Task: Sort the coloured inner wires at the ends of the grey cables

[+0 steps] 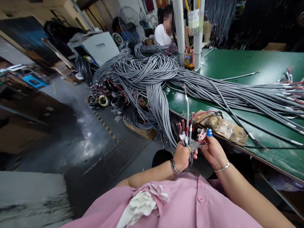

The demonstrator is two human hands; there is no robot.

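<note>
My left hand [182, 157] is wrapped round a bundle of grey cables [186, 139], whose white-banded ends fan out into thin coloured wires above it. Close beside it on the right, my right hand [213, 151] has its fingers bent at fine coloured wires [203, 143]. A blue cover [209, 132] sits on the tip of one of its digits. What the fingertips hold is too small to tell. From my left hand the cables run up and left into a large grey heap [144, 70].
A tape-wrapped block [222, 127] lies on the green table's [270, 65] near edge. Long cables stretch right across the table. A white post [178, 25] rises behind the heap, and a person in white [162, 35] sits beyond. Boxes stand at the left.
</note>
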